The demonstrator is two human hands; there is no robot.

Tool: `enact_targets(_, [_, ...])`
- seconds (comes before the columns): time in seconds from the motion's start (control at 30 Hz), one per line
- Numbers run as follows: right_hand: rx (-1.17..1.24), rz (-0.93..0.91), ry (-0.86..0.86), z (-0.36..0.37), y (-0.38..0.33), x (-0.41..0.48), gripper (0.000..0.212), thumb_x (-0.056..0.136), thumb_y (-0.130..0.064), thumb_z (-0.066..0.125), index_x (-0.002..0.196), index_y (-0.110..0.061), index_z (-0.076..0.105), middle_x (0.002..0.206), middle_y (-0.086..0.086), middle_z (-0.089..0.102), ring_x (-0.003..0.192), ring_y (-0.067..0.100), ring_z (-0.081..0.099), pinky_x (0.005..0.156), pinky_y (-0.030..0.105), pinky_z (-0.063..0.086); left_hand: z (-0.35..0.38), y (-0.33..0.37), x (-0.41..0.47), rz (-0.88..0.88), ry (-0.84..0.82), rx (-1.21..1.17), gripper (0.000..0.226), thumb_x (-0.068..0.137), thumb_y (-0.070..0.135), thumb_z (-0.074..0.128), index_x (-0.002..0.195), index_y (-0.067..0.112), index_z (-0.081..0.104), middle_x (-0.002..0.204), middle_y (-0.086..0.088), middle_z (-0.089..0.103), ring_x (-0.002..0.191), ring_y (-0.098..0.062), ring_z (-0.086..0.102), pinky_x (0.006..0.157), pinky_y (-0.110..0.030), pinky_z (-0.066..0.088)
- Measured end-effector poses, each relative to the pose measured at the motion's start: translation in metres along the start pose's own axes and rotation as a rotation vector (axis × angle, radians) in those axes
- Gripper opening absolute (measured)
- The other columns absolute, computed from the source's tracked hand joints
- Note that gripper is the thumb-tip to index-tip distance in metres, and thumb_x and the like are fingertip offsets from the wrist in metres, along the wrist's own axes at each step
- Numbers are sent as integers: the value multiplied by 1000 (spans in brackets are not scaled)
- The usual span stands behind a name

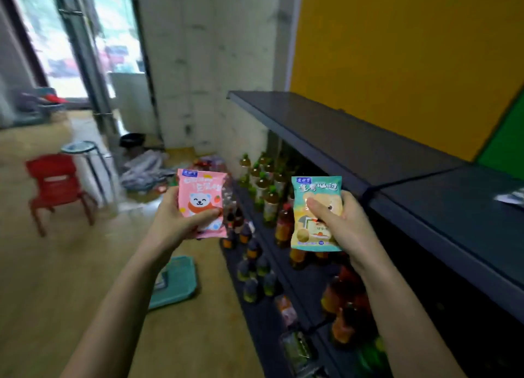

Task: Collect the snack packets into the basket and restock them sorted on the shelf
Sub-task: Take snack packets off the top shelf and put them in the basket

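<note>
My left hand [177,220] holds a pink snack packet [200,196] with a white bear on it, upright, thumb across its lower front. My right hand [343,224] grips a teal and yellow snack packet [313,190], also upright. Both packets hang in the air left of the dark top shelf [368,148], which is bare apart from a small packet [511,199] at its right end. A teal basket [177,281] lies on the wooden floor below my left forearm; its contents are blurred.
Lower shelves hold several drink bottles [269,196]. A red plastic chair [58,184] and a metal stool [85,150] stand at the left. Crumpled cloth [144,170] lies by the white wall. A yellow and green panel [411,60] backs the shelf.
</note>
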State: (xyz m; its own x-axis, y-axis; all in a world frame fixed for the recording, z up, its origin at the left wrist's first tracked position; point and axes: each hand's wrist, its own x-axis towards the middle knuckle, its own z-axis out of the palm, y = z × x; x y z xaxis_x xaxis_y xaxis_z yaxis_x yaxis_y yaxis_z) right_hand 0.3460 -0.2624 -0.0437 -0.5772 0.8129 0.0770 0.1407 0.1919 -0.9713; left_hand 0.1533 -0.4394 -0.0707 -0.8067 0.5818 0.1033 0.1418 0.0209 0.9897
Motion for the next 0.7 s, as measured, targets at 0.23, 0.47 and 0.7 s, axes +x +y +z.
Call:
enact_targets(0.23, [-9,29,-347,171,25,30,22,84,-29,67,93,-30,47,94,-6,65,82,12,67,68,30,56,-130,-58,-11,-149,266,-27,41,73,-1,74,103,15,51,86,-3,66,56,-2,67,43,-17,49])
enact_targets(0.47, [-51,83,-455,317,54,71,32,83,-30,67,107,-21,49,97,-3,66,86,16,67,70,32,54,-220,-123,41,-280,324,-20,44,72,3,76,106,13,49,93,-7,67,69,-14,68,53,-27,57])
enact_targets(0.7, [-82,141,-466,427,83,126,37,82,-31,69,110,-18,50,100,-1,66,88,17,67,72,35,56,-275,-185,120,-378,292,-21,41,74,3,74,105,11,48,93,-5,66,67,-10,66,48,-21,53])
